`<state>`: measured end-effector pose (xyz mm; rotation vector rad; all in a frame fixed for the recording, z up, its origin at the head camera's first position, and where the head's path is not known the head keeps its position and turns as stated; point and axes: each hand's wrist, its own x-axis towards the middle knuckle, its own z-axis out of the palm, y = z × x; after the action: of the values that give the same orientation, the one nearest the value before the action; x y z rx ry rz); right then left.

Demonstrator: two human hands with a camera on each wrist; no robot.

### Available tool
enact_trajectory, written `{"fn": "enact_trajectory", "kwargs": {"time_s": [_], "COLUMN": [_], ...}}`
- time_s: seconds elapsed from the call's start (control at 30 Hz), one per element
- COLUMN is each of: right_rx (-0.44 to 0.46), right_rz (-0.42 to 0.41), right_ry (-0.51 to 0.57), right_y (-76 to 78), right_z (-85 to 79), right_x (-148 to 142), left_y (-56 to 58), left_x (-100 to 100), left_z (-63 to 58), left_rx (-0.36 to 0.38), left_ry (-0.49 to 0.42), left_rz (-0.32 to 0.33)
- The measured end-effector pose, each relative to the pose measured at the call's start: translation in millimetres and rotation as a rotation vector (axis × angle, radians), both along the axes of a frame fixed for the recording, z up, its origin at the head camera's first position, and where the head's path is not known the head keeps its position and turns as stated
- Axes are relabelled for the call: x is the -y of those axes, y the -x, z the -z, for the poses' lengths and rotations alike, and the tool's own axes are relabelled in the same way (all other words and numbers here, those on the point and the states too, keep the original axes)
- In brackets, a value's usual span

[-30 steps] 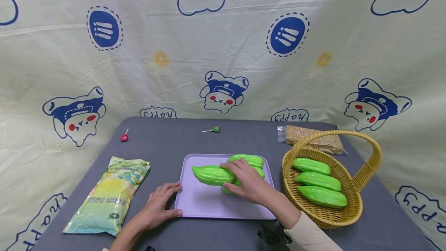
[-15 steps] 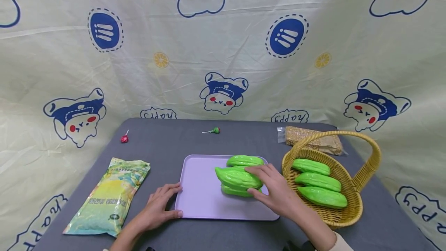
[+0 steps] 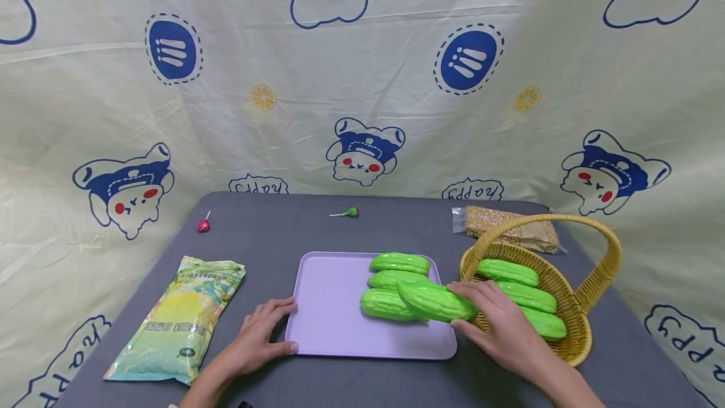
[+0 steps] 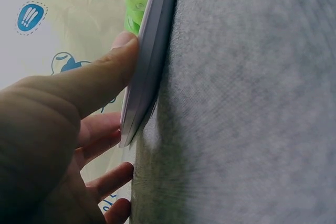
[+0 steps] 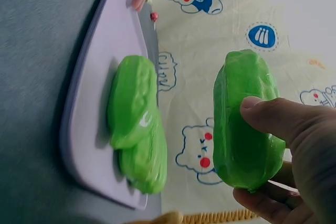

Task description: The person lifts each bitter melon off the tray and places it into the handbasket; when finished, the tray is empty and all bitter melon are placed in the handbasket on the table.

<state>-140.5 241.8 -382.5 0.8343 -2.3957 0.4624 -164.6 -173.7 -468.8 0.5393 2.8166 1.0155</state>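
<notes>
My right hand [image 3: 504,329] grips a green bitter melon [image 3: 433,301] between thumb and fingers, over the tray's right edge and beside the basket. In the right wrist view this bitter melon [image 5: 247,140] is held up apart from the tray. Three more lie at the right of the lilac tray [image 3: 328,326]: a back one [image 3: 399,262], a middle one [image 3: 391,279] and a front one [image 3: 385,305], partly covered by the held one. My left hand [image 3: 257,337] touches the tray's left edge with thumb and fingertips, fingers relaxed. The wicker basket [image 3: 580,339] holds three bitter melons [image 3: 510,271].
A yellow-green printed bag [image 3: 178,326] lies at the left. At the back are a red lollipop [image 3: 203,225], a green lollipop [image 3: 354,212] and a clear packet of grains [image 3: 498,222] behind the basket. The basket's tall handle [image 3: 600,276] arches up at the right.
My right hand has carried the bitter melon rightward from above the tray's middle to its right edge, uncovering the ones on the tray. My left hand has stayed at the tray.
</notes>
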Motion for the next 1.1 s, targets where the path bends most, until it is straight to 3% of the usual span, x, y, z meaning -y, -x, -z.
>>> {"fn": "enact_trajectory", "kwargs": {"time_s": [0.33, 0.67, 0.83, 1.1], "right_rx": [0.013, 0.086, 0.167, 0.379], "right_rz": [0.118, 0.272, 0.342, 0.430], "right_ry": [-0.034, -0.061, -0.063, -0.072], "right_y": [-19.0, -30.8, -32.5, -29.2], "right_z": [6.4, 7.8, 8.7, 13.6], "right_x": [-26.5, -57.8, -76.5, -99.6], "left_y": [0.5, -0.2, -0.8, -1.0], "left_x": [-1.2, -1.5, -1.0, -0.3], "left_z": [-0.1, -0.2, -0.7, -0.6], "left_rx": [0.023, 0.007, -0.015, -0.011], "left_ry": [0.001, 0.004, 0.006, 0.005], "left_rz": [-0.006, -0.010, -0.003, 0.000]}}
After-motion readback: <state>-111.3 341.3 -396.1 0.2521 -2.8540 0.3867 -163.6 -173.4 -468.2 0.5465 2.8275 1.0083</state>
